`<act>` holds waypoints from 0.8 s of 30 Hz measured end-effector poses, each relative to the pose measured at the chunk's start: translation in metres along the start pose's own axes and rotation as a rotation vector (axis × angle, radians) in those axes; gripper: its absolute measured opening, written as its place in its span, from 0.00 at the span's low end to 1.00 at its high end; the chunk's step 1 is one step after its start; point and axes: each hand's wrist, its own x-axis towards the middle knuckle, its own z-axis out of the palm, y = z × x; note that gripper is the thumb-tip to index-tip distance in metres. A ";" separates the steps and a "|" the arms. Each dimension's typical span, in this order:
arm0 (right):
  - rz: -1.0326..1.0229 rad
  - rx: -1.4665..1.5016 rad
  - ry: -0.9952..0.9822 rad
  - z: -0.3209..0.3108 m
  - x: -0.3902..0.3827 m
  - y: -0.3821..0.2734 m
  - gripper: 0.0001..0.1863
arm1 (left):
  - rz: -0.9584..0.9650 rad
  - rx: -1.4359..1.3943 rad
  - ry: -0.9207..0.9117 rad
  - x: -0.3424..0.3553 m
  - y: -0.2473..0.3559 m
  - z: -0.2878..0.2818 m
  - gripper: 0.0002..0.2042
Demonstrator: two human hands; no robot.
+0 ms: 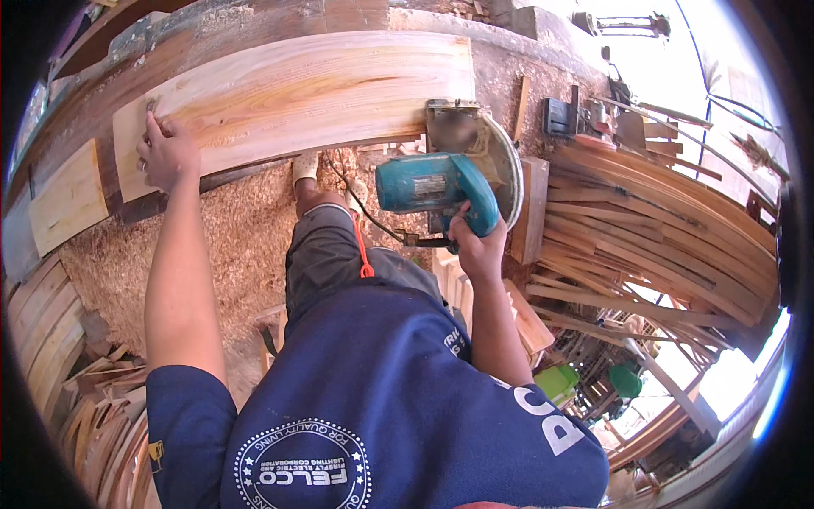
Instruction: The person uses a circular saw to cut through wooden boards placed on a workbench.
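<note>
My left hand rests on a long pale board near its left end, fingers spread and bent on the surface. My right hand is closed on the handle of a teal circular saw at the board's lower right corner. The saw's base touches or nearly touches that end; whether the blade is in the wood I cannot tell. A black cord hangs from the saw. A shorter board lies left of the long one.
My legs and feet stand on wood shavings below the board. Stacked wood strips fill the right side, with tools above them. Curved offcuts are piled at left. Green plastic containers sit at lower right.
</note>
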 end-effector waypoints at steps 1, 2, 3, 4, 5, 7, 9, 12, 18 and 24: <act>0.021 0.022 0.002 0.000 0.000 -0.002 0.09 | -0.005 0.002 0.000 0.000 0.000 0.000 0.27; 0.040 0.041 0.001 0.002 0.000 -0.007 0.09 | 0.000 -0.012 0.000 -0.001 -0.001 -0.001 0.27; 0.039 0.036 -0.007 0.004 0.000 -0.012 0.09 | 0.004 -0.027 0.001 -0.002 -0.002 -0.001 0.27; 0.053 0.065 -0.006 0.005 -0.001 -0.016 0.09 | -0.005 -0.025 0.001 -0.002 -0.002 -0.002 0.27; 0.068 0.096 -0.003 0.006 -0.002 -0.019 0.10 | -0.005 -0.009 -0.008 -0.001 -0.002 -0.001 0.27; 0.073 0.100 -0.011 0.005 -0.001 -0.017 0.10 | -0.011 0.009 -0.018 0.000 -0.003 0.000 0.27; 0.077 0.103 -0.022 0.005 0.000 -0.016 0.11 | 0.005 -0.008 0.011 -0.001 -0.004 0.001 0.27; 0.063 0.086 -0.030 0.004 0.001 -0.017 0.12 | -0.005 -0.022 -0.018 0.001 -0.004 0.001 0.27; 0.056 0.118 -0.044 0.006 0.003 -0.021 0.07 | -0.013 -0.006 -0.009 -0.003 -0.003 -0.002 0.26; 0.050 0.097 -0.039 0.007 0.005 -0.025 0.06 | -0.025 -0.020 -0.039 -0.002 -0.002 -0.004 0.26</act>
